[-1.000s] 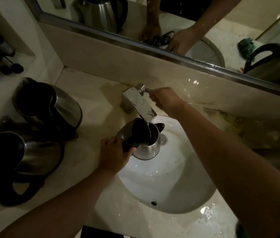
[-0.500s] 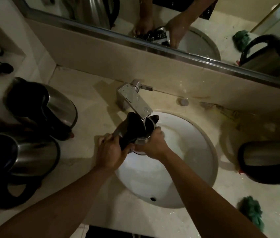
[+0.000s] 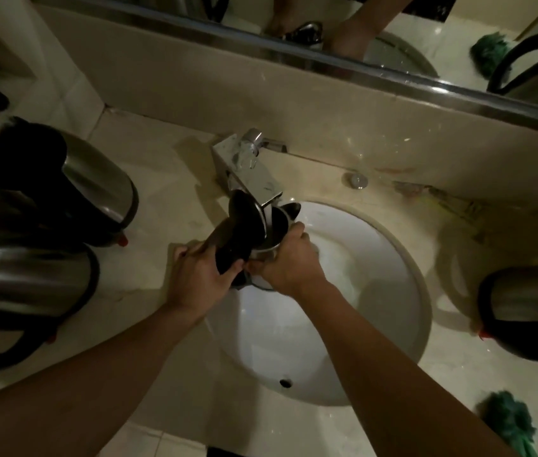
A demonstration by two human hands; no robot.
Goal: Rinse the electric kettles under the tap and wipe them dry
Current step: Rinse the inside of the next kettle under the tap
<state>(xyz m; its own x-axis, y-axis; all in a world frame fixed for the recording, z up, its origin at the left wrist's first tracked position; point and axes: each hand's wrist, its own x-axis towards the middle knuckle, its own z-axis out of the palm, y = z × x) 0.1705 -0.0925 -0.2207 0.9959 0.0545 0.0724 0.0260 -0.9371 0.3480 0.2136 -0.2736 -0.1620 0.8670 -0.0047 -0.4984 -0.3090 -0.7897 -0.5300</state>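
Note:
A steel electric kettle (image 3: 274,225) with its black lid flipped up sits just under the spout of the chrome tap (image 3: 251,173), above the white sink (image 3: 376,291). My left hand (image 3: 201,275) grips its black handle. Wrapped around the steel body from the right is my right hand (image 3: 287,262). I cannot tell whether water is running. Two more steel kettles (image 3: 96,179) (image 3: 30,278) lie on the counter at the left. Another kettle (image 3: 531,301) lies at the right edge.
A green cloth (image 3: 508,423) lies on the counter at the bottom right. A mirror (image 3: 393,44) runs along the back wall. A small chrome knob (image 3: 356,180) sits behind the sink. The sink's overflow hole (image 3: 284,382) faces me.
My right hand left the tap lever and came down onto the kettle's body. The kettle stays under the spout, and the view has shifted slightly.

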